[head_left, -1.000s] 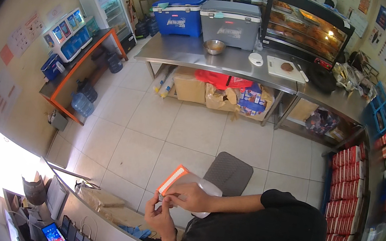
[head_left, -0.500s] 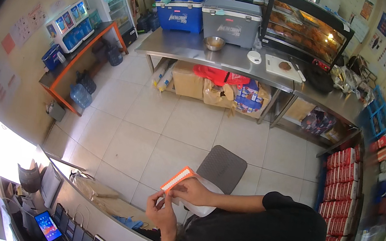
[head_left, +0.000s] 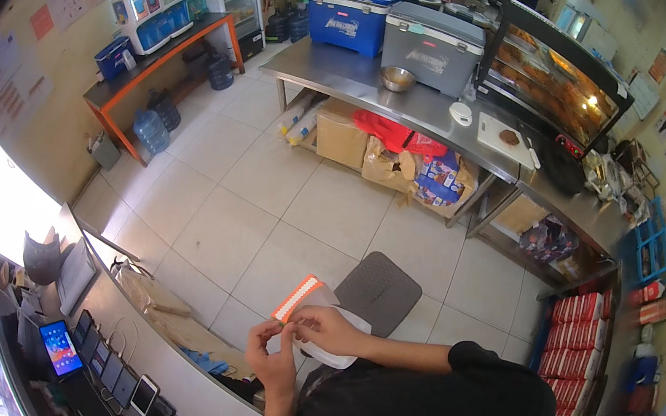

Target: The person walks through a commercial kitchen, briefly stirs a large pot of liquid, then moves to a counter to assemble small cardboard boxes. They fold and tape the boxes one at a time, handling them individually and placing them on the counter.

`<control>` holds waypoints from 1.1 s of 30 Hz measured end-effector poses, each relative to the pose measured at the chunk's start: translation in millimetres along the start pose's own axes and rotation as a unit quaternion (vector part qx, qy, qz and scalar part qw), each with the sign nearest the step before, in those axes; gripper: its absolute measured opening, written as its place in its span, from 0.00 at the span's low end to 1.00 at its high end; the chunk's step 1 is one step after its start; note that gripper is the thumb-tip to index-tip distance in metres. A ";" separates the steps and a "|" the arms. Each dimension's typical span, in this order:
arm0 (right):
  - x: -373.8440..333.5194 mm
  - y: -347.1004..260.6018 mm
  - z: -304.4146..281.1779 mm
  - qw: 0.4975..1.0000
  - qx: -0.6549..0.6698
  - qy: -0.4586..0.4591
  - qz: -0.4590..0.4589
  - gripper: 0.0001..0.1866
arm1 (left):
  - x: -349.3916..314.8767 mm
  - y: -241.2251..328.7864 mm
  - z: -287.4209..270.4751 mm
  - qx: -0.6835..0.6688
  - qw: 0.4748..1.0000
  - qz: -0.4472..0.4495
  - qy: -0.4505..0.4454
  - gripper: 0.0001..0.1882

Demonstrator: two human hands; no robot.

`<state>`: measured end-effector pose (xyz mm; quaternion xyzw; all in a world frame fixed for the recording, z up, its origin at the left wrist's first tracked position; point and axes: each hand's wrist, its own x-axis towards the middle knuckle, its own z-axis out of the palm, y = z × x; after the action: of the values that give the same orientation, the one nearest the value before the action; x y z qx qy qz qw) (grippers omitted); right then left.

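Head view: the bag is held up in the air in front of the person's dark shirt, over the tiled floor and just left of the grey mat. It is a translucent plastic bag with an orange-and-white strip along one edge.

The step in hand looks like fine fingertip work at the strip's near end — picking at or pressing that corner, though the exact action is too small to tell. The next move seems to call for a steady hold by one hand and a light, exact pinch by the other.

The right hand lies across the bag, its grip closed on the plastic, fingers bent toward the corner. The left hand comes up from below, thumb and finger drawn together in a small pinch on that same corner; the fingertips of the two hands nearly meet there.

The strip's long axis runs on a steep slant — lower end at the fingertips, upper end pointing away and to the right, toward the far steel worktop. The bag's loose body spreads rightward from it, partly hidden under the right hand.
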<state>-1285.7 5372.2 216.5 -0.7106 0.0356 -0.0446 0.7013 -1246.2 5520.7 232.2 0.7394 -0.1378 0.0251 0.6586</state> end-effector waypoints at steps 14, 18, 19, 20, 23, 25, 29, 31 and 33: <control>31.1 -36.0 -52.4 0.988 0.140 -0.032 -0.048 0.23 | 16.5 10.5 -33.6 -0.232 0.973 -0.006 -0.013 0.30; 35.6 -32.7 -47.2 0.983 0.136 -0.100 -0.065 0.28 | 20.5 10.7 -40.9 -0.241 0.968 -0.027 -0.066 0.33; 37.1 -34.0 -45.7 0.984 0.132 -0.099 -0.066 0.28 | 21.5 10.0 -43.2 -0.235 0.969 -0.027 -0.076 0.32; 38.2 -36.7 -43.8 0.985 0.128 -0.097 -0.068 0.28 | 22.9 8.7 -46.1 -0.229 0.969 -0.028 -0.088 0.32; 41.9 -36.3 -41.3 0.984 0.129 -0.097 -0.074 0.28 | 26.6 7.9 -49.6 -0.230 0.968 -0.029 -0.100 0.29; 42.9 -37.5 -37.9 0.984 0.136 -0.095 -0.071 0.26 | 30.4 10.6 -49.7 -0.220 0.969 -0.022 -0.113 0.26; 39.1 -36.0 -22.4 0.989 0.114 -0.075 -0.057 0.20 | 33.5 22.3 -43.1 -0.142 0.982 -0.020 -0.126 0.14; 37.7 -37.0 -16.1 0.994 0.072 -0.052 -0.056 0.17 | 33.3 25.5 -39.7 -0.115 0.987 -0.023 -0.107 0.07; 36.1 -45.0 -10.2 0.998 0.022 -0.025 -0.057 0.13 | 33.0 27.1 -38.9 -0.104 0.991 -0.019 -0.077 0.04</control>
<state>-1251.6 5358.7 262.1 -0.6966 -0.0234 -0.0676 0.7139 -1215.2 5550.7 270.7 0.6690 -0.1756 -0.0589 0.7199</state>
